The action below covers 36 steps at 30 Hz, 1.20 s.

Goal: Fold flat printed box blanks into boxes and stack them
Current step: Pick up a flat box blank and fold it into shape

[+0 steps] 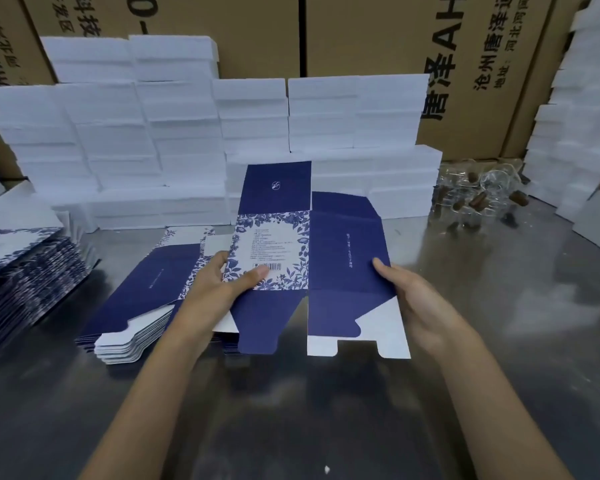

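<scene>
Navy-and-white floral printed cardboard box blank (305,258) held mid-frame above steel table (291,427); left hand (222,285) pinches its floral panel, right hand (409,299) grips the right edge. Likely light, springy, crease-prone; hold beside score lines. Flat blank stack (139,306) left, white stacks (153,140) behind.

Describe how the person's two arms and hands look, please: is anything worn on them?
Both forearms are bare as far as the picture shows; no sleeve is visible. The left hand and the right hand wear no gloves. No ring, watch or bracelet shows on either. The nails look short and unpainted.
</scene>
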Tool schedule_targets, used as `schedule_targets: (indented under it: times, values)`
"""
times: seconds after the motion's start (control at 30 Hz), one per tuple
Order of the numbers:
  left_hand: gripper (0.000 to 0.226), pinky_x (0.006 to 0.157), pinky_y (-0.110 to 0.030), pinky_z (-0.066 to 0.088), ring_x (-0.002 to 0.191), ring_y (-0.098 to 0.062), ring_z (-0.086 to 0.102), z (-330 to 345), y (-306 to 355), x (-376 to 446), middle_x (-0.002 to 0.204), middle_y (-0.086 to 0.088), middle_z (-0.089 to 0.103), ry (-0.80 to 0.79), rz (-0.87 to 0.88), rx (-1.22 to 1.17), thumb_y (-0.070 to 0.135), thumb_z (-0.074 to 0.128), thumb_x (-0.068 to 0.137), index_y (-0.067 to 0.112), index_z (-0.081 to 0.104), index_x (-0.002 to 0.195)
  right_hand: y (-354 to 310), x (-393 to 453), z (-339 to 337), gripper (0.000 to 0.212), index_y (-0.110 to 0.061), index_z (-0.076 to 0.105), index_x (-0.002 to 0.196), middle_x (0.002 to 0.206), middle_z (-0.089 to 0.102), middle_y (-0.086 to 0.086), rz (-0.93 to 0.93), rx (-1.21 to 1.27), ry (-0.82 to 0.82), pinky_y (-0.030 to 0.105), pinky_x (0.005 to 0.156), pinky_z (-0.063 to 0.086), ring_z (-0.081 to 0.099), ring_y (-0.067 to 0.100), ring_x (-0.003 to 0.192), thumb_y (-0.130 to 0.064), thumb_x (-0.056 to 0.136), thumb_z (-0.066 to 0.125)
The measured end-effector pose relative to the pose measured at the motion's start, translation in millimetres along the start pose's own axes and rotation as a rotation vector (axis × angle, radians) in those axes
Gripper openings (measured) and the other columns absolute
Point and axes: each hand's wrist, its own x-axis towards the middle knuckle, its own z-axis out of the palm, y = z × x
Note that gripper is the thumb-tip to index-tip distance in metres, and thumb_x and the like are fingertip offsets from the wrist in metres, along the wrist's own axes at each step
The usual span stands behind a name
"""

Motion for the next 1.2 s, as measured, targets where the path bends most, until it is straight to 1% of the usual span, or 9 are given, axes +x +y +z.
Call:
schedule_targets:
  times: [0.1,0.3,0.4,0.5,0.6,0.8,0.93,1.03,1.2]
  values:
    - [0.033,0.064,-0.014,0.055,0.087,0.002,0.072,2,1,-2,0.09,0.031,0.073,-0.038,0.032,-0.049,0.033,0.082,0.074,0.04,0.056,0.093,2,4,-1,0.03,-0.014,0.064,0.13,0.12,0.074,0.009,-0.06,-0.045,0.048,0.039,0.077,0.062,0.073,0.029,0.106,-0.025,0.104,0.052]
    - [0.028,0.075,-0.035,0.06,0.092,-0.014,0.075,-2,3,-1,0.104,0.008,0.077,0.046,0.022,-0.037,0.051,0.067,0.089,0.036,0.067,0.113,4,-3,-5,0.033,-0.01,0.069,0.125,0.121,0.074,0.011,0.04,-0.145,0.004,0.036,0.076,0.062,0.073,0.029,0.107,-0.025,0.097,0.061]
    - [0.008,0.062,-0.025,0.059,0.084,-0.007,0.075,-1,3,-3,0.097,0.017,0.076,0.002,0.01,-0.024,0.05,0.065,0.091,0.052,0.069,0.097,4,-3,4,0.031,-0.012,0.072,0.118,0.113,0.077,0.009,0.026,-0.094,0.093,0.034,0.07,0.063,0.076,0.025,0.098,-0.034,0.101,0.058]
    - [0.01,0.047,-0.016,0.052,0.067,-0.002,0.073,6,6,-2,0.076,0.024,0.074,0.043,-0.058,-0.025,0.051,0.062,0.093,0.044,0.066,0.086,6,2,10,0.033,-0.014,0.071,0.12,0.112,0.077,0.007,-0.074,-0.177,0.21,0.041,0.082,0.061,0.075,0.026,0.099,-0.037,0.105,0.051]
    - [0.033,0.064,-0.028,0.053,0.077,-0.014,0.073,4,5,2,0.075,0.014,0.075,0.195,-0.114,0.014,0.058,0.052,0.096,0.034,0.07,0.081,6,1,10,0.033,-0.015,0.07,0.123,0.115,0.076,0.006,-0.09,-0.202,0.136,0.037,0.08,0.062,0.074,0.025,0.102,-0.035,0.105,0.052]
    - [0.037,0.09,-0.04,0.055,0.099,-0.021,0.071,7,-8,5,0.097,0.005,0.076,0.387,-0.041,-0.053,0.053,0.048,0.1,0.024,0.071,0.095,-4,-5,-2,0.033,-0.015,0.071,0.119,0.112,0.077,0.008,-0.022,-0.4,0.024,0.042,0.088,0.059,0.074,0.029,0.103,-0.038,0.098,0.063]
    - [0.037,0.068,-0.014,0.05,0.086,0.006,0.067,18,-7,2,0.109,0.017,0.07,0.254,0.039,0.041,0.043,0.06,0.097,0.032,0.054,0.132,-9,-8,-7,0.027,-0.016,0.071,0.119,0.109,0.078,0.006,-0.076,-0.387,0.138,0.039,0.083,0.058,0.075,0.028,0.099,-0.032,0.1,0.061]
    - [0.078,0.096,-0.017,0.037,0.128,-0.001,0.045,27,-10,-3,0.144,0.019,0.042,0.007,0.081,0.191,0.029,0.07,0.092,0.04,0.023,0.154,-15,-10,-12,0.029,-0.014,0.073,0.117,0.111,0.077,0.011,-0.013,-0.223,0.189,0.042,0.082,0.061,0.075,0.032,0.098,-0.031,0.096,0.066]
    - [0.088,0.114,-0.022,0.032,0.142,0.004,0.024,39,-11,-17,0.16,0.026,0.016,-0.237,0.052,0.3,0.033,0.082,0.08,0.056,0.03,0.147,-16,-16,-21,0.027,-0.009,0.079,0.104,0.109,0.077,0.013,0.108,-0.053,0.136,0.034,0.059,0.062,0.077,0.03,0.087,-0.029,0.089,0.071]
